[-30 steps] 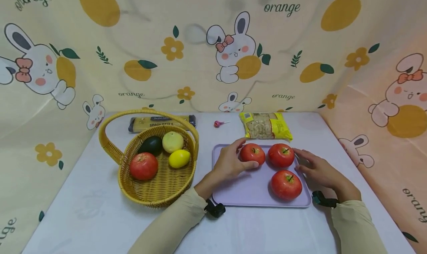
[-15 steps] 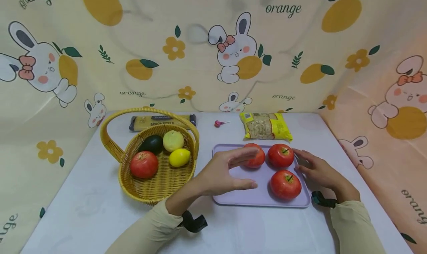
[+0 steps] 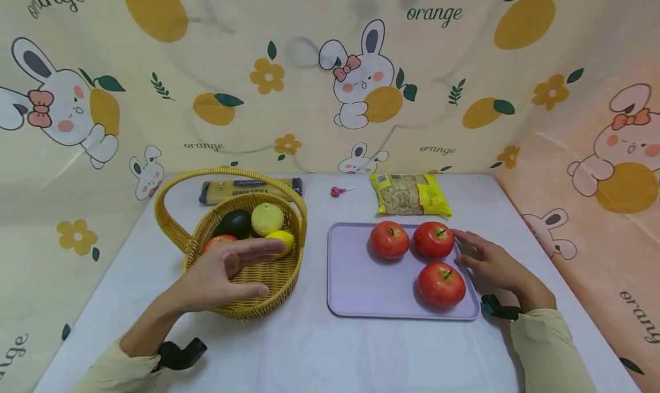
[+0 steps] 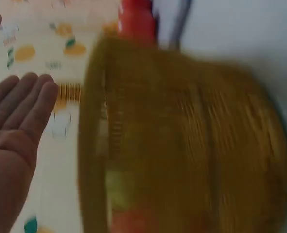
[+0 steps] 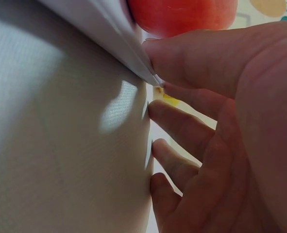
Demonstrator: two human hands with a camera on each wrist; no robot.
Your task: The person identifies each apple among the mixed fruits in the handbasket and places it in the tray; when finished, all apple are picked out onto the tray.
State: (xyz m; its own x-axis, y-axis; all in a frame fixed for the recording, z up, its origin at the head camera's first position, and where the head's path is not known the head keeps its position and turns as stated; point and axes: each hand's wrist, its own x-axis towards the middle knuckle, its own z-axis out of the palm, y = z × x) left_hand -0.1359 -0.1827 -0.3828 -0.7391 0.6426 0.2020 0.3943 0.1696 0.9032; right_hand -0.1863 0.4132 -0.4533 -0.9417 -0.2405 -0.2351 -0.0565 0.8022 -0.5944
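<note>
My left hand (image 3: 219, 275) hovers over the near side of the yellow wicker basket (image 3: 282, 287), fingers straight, thumb apart, nothing held. In the left wrist view that hand (image 4: 17, 121) shows beside the blurred basket (image 4: 182, 131). Inside the basket lie a dark green avocado (image 3: 234, 224), a pale yellow-green round fruit (image 3: 267, 219), a lemon (image 3: 285, 243) and a red fruit (image 3: 219, 241) partly hidden by the hand. Three red apples (image 3: 389, 241) sit on the lilac tray (image 3: 361, 290). At the tray's right edge rests my right hand (image 3: 497, 267); its thumb touches the rim, its fingertips the table.
Behind the basket lies a spaghetti pack (image 3: 219, 191). A lollipop (image 3: 337, 192) and a yellow bag of dry food (image 3: 411, 194) lie at the back of the table. A printed cloth wall (image 3: 309, 106) encloses the back and sides.
My left hand has let go of the back-left apple, drawn back from the tray and moved left to the basket. The apples stay on the tray. My right hand has stayed in place.
</note>
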